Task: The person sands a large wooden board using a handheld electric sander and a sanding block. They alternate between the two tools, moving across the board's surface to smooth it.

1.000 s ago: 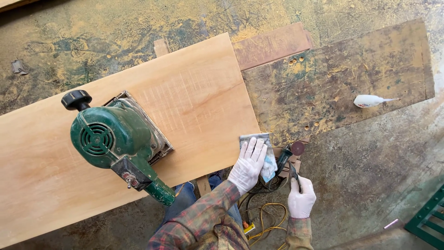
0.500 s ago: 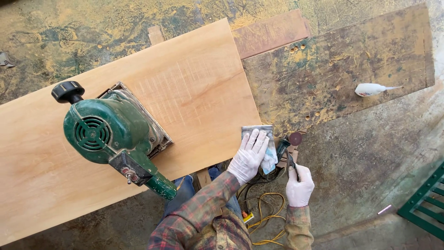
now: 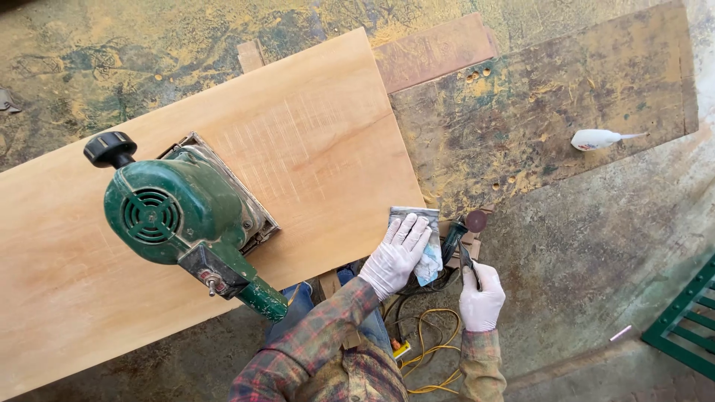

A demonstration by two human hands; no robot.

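Left hand spread flat on a sandpaper sheet at the plank corner, right hand clamped on a small rotary tool (green sander parked; plank looks smooth, edge work apparently pending).

sandpaper sheet: grey, flat at board corner | small grinder: dark, disc up, beside it

A green electric sander with a black knob is resting on a pale wooden board. A white bottle is lying on a stained worn panel. A yellow cable is coiling on the floor near a green metal frame.
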